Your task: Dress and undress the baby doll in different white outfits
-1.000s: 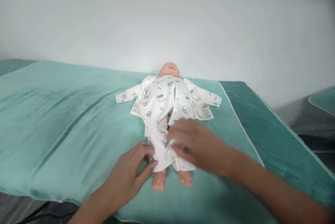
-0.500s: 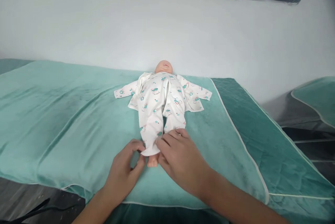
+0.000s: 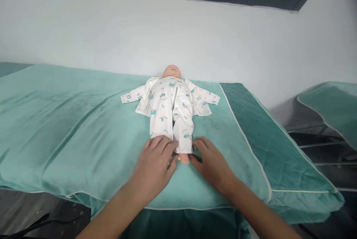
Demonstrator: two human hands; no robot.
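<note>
A baby doll (image 3: 171, 71) lies flat on its back on a pale green cloth (image 3: 97, 138), arms stretched out sideways in a white long-sleeved top (image 3: 200, 102) with small teal prints, legs straight in matching trousers (image 3: 184, 127), one bare foot (image 3: 183, 158) showing below a cuff (image 3: 185, 150) and the other hidden.

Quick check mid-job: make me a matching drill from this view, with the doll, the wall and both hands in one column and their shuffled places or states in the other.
1. Doll
2. Left hand
3. Right hand
4. Wall

A. At the outer edge of the picture-right trouser leg
B. Pale, beyond the cover
C. Face up on the cover
D. In front of the picture-left trouser leg, hiding its lower end

Pairs: 1-C, 2-D, 3-A, 4-B
</note>
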